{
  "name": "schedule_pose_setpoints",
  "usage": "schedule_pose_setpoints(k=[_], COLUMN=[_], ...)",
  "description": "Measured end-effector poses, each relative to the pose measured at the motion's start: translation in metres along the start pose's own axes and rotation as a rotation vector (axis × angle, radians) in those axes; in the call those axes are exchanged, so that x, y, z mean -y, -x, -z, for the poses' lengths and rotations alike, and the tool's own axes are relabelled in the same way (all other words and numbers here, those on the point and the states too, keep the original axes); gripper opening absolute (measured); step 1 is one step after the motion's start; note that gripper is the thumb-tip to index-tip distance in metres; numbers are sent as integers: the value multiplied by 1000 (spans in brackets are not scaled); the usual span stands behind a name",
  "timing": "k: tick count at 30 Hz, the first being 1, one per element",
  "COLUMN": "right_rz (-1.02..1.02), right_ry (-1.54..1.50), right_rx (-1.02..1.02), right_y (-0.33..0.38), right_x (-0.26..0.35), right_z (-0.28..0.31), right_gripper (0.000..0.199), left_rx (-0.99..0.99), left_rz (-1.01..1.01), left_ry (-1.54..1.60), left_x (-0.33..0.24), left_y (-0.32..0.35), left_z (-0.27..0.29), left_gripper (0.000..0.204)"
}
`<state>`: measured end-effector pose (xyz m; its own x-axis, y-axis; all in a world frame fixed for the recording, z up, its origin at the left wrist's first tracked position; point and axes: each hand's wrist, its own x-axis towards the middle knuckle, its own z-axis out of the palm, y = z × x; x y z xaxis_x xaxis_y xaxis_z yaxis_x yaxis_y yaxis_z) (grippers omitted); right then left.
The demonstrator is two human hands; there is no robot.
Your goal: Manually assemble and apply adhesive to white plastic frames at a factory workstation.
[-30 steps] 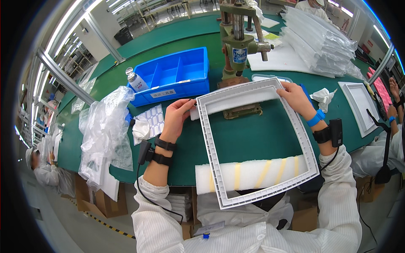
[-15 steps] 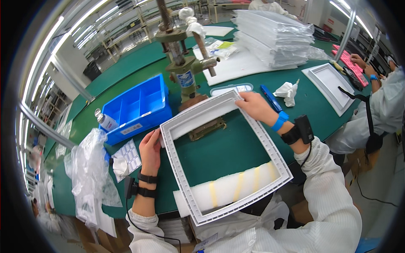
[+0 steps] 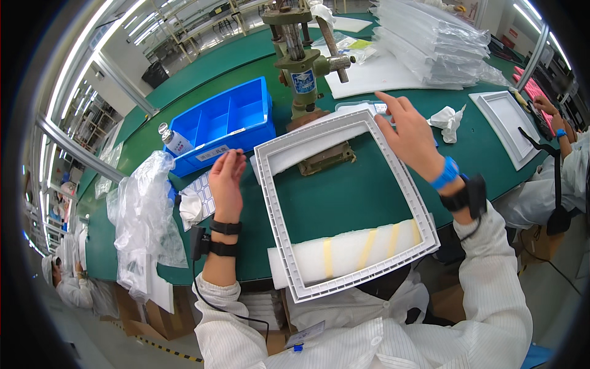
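Left: clear plastic bags (image 3: pixel 147 212) heaped loosely; next, a crumpled tissue (image 3: pixel 191 208) over a sheet (image 3: pixel 204 186) of blue-outlined boxes. Beyond, a bottle (image 3: pixel 177 143) with dark printing stands in the near left part of a blue divided bin (image 3: pixel 261 123), whose near wall bears a printed white label (image 3: pixel 212 153). Left hand (image 3: pixel 226 184): raised, fingertips drawn together; small dark spot at the tips, cannot tell whether held. White frame (image 3: pixel 281 227): between the hands, lying across a far foam strip (image 3: pixel 319 149) and a near foam block (image 3: pixel 347 252) with yellow stripes. Far behind it, a green press (image 3: pixel 301 63) carries a blue plate (image 3: pixel 303 82), lettering too small. Right hand (image 3: pixel 410 136): fingers spread, released, over the frame's far right corner; contact unclear. Farther right, a white tray (image 3: pixel 509 126).
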<state>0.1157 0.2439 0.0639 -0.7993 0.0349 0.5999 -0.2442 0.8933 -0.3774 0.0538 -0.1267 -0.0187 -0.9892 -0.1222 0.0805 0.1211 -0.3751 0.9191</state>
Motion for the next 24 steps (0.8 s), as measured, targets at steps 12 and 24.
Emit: schedule_pose_setpoints(k=[12, 24], right_rz=[798, 647], right_ry=[-1646, -962], right_rx=[564, 284], right_y=[79, 4], right_x=[146, 85], right_z=[88, 85], right_gripper=[37, 25], left_rx=[277, 408], left_rz=[-61, -133], left_ry=[-209, -730], left_x=[-38, 3], left_y=[-8, -36], left_z=[-79, -131], left_gripper=[23, 27])
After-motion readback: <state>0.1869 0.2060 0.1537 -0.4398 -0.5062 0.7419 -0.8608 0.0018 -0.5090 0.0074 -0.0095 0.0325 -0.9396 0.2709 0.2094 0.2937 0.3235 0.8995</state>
